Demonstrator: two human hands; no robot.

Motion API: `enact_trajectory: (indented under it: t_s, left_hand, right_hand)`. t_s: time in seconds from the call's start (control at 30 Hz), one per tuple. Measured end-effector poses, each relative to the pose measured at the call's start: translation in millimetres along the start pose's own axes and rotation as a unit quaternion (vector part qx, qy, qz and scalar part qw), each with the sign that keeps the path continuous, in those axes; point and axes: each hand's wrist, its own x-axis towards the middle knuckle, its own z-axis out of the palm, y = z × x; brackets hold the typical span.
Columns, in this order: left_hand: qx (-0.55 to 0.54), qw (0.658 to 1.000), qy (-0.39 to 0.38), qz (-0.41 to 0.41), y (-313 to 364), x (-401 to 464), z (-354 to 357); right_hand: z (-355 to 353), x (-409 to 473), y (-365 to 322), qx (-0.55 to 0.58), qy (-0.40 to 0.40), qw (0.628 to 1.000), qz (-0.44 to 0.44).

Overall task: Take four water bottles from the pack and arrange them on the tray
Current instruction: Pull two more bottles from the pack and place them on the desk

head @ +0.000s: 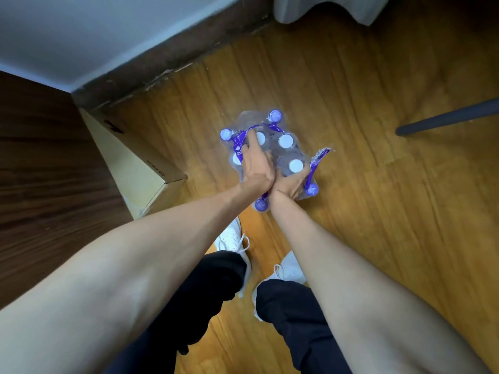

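hands (270,174) covering pack (286,147), grip unclear

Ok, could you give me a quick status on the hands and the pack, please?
Left hand and right hand both in the pack on the floor, grip hidden by wrap. Bottles still inside. No tray in view. Box to the left, clear.

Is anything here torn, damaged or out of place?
Yes. The pack's plastic wrap is torn open; a ragged purple strip sticks out on its right side. Both hands are on the pack. No tray is in view.
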Motion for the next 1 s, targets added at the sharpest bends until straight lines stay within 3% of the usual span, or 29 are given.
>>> enact_trajectory:
  t_s: [0.1,0.27,0.43,0.6,1.0]
  left_hand:
    - [0.083,0.995,-0.040,-0.023,4.5,12.1,-4.0]
    - [0.256,0.960,-0.073,0.086,3.6,25.1,-9.7]
    - [0.298,0.937,-0.074,0.164,-9.1,26.9,-12.9]
    - [0.306,0.917,-0.091,0.240,-18.0,25.8,-16.6]
    - [0.339,0.896,-0.119,0.261,31.2,-30.5,-90.1]
  right_hand:
    - [-13.2,0.8,-14.6,-0.088,0.008,0.996,0.013]
    - [-17.8,-9.4,-18.8,-0.196,-0.011,0.980,-0.021]
    - [-7.9,-9.7,-7.9,-0.276,-0.014,0.951,-0.142]
    - [-16.9,0.0,-10.1,-0.267,-0.036,0.951,-0.153]
    - [-76.3,-84.3,-75.8,-0.199,-0.095,0.967,-0.125]
